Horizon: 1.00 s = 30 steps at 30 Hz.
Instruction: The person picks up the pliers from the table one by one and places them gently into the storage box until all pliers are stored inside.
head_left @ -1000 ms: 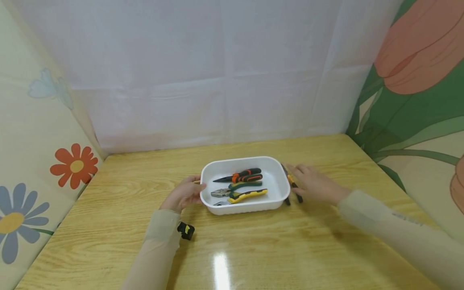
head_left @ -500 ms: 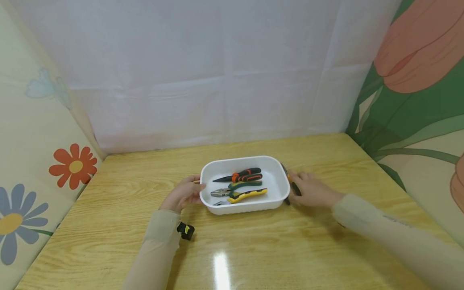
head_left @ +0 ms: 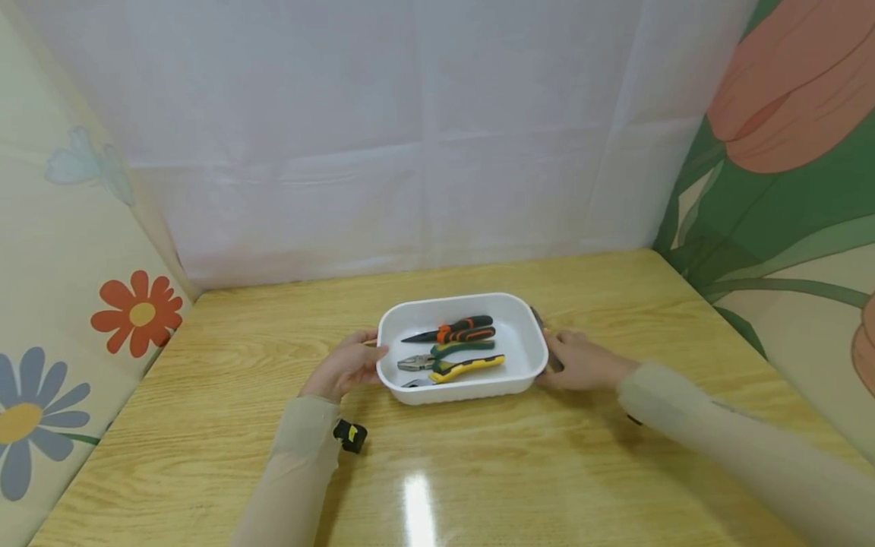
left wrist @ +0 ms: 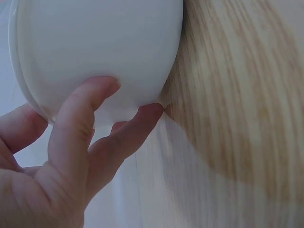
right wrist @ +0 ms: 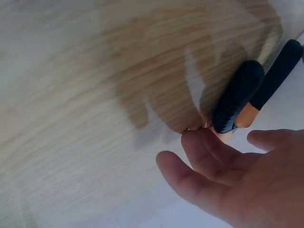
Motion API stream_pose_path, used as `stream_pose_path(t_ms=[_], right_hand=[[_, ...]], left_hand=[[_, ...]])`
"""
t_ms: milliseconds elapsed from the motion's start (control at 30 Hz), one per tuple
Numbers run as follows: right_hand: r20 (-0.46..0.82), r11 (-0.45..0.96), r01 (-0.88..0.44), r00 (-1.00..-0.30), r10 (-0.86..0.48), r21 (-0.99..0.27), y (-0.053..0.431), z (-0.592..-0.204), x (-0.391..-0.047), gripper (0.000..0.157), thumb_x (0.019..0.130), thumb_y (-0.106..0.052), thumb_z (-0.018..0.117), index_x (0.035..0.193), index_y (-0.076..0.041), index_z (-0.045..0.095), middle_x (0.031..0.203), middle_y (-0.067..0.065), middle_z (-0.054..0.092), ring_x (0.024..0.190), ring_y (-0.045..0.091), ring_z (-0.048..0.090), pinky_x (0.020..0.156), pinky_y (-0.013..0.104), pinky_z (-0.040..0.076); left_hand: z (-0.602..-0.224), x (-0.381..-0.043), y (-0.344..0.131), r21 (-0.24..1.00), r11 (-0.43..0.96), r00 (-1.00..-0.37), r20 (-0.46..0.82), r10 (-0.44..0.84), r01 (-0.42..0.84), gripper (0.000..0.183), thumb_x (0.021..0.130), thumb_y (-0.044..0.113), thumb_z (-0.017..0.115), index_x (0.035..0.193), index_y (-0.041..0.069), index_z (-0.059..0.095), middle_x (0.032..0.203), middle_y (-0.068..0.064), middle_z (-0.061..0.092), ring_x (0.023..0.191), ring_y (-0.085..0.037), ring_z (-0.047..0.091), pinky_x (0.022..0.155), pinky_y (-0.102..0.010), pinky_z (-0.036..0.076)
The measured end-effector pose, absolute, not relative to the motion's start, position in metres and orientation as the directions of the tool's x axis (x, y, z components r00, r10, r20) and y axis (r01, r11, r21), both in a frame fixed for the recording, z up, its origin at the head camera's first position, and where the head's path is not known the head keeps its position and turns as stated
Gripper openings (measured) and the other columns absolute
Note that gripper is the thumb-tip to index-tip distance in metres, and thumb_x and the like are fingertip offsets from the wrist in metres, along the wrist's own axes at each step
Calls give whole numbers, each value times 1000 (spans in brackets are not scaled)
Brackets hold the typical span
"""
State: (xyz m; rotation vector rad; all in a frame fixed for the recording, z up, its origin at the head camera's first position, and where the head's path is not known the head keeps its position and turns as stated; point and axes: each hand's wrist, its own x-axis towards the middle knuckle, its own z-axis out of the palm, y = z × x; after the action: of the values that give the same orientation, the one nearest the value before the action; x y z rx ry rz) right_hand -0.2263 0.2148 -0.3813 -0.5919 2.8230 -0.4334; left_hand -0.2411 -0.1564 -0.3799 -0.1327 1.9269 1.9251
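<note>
A white tray (head_left: 519, 330) holds needle-nose pliers (head_left: 459, 331) with black-and-orange handles, combination pliers (head_left: 418, 363) with green handles, and a yellow-and-black handled tool (head_left: 468, 368) whose head is partly hidden by the tray wall. My left hand (head_left: 342, 368) grips the tray's left end, thumb at the rim and fingers against the outer wall (left wrist: 109, 42). Beside the tray's right end, my right hand (head_left: 581, 361) pinches dark-and-orange-handled pliers (right wrist: 240, 95) between thumb and fingers. Their two handles show in the right wrist view; the hand partly covers them in the head view.
Under everything is a wood-grain table (head_left: 478, 471). A small black block with a yellow mark (head_left: 352, 436) is beside my left wrist. A white cloth (head_left: 410, 152) hangs behind the table, with flower-patterned cloths (head_left: 766, 228) at both sides.
My right hand has moved left and closed round the pliers beside the tray, covering more of their handles. My left hand and the tray have stayed in place.
</note>
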Motion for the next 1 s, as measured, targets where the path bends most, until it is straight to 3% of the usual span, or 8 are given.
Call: stream_pose_path(t_ms=[367,633,1000], right_hand=[[-124,895,-363,-906,-404,-259,208,-383,-227,83,76,-37,71,139,9,42,99,19,51,91,34,47,71,49,48],[-30,889,-378,-917,-398,-260,206,-391,-231,70,81,-38,70,132,5,49,93,17,51,86,34,48,67,49,49],[-27,885,-382,-915,-403,-266,205,-391,-237,59,85,-37,69,124,5,53,88,15,45,80,31,43,61,42,45]], left_hand=[[-379,-240,-156,932,49,-909,-362,204,-360,48,100,0,46,144,-9,27,132,-30,45,74,-14,60,57,-21,54],[-378,-239,-156,936,48,-913,-351,207,-349,49,99,-1,45,144,-10,27,133,-32,44,74,-14,61,57,-21,55],[-378,-237,-155,939,36,-914,-340,219,-341,51,99,-1,45,145,-11,25,135,-34,43,77,-15,62,65,-25,58]])
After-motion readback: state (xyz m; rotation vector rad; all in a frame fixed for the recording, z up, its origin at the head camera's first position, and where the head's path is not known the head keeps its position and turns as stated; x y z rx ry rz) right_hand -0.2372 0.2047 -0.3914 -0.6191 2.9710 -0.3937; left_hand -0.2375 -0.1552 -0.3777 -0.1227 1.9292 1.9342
